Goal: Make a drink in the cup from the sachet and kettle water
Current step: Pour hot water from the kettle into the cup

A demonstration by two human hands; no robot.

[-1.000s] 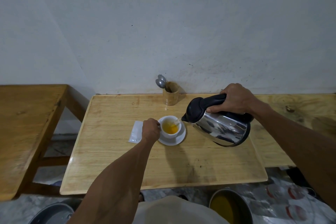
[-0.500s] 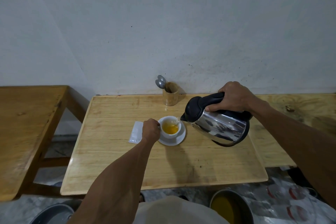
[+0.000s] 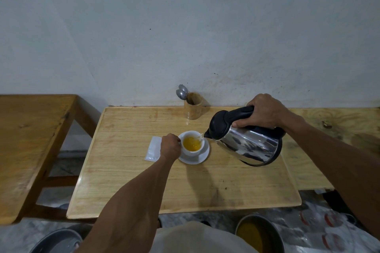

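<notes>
A white cup [image 3: 192, 143] holding orange-yellow liquid stands on a white saucer [image 3: 202, 156] in the middle of the light wooden table [image 3: 185, 187]. My left hand [image 3: 170, 147] grips the cup at its left side. My right hand [image 3: 262, 112] holds the black handle of a steel kettle [image 3: 246, 141], tilted with its spout over the cup's right rim; a thin stream of water runs into the cup. A white sachet [image 3: 153, 148] lies flat just left of my left hand.
A wooden holder [image 3: 192, 108] with spoons [image 3: 182, 92] stands at the table's back edge by the wall. A darker wooden table [image 3: 26, 139] is at left. Below the front edge sit a pot of yellow liquid [image 3: 259, 234] and a grey basin [image 3: 56, 241].
The kettle has tipped a little further and its body has risen slightly. The liquid level in the cup has gone up. My left hand has stayed on the cup.
</notes>
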